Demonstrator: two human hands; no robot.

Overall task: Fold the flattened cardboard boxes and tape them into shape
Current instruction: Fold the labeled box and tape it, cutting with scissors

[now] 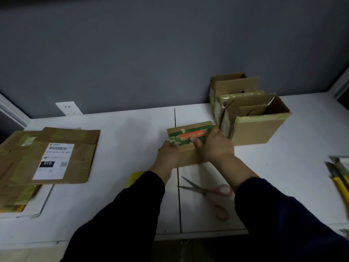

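Dim, flat light; soft focus; wide-angle bending at edges; faint shadows.

Left grip [168,155], right grip [215,146] on box [188,156]

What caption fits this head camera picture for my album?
Left hand and right hand hold a small cardboard box near pink scissors.

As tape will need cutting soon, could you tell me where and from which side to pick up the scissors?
Take the scissors by the pink handles, coming from the right: the handles lie on that side, the open blades point left. The right hand, now gripping the box, is nearest.
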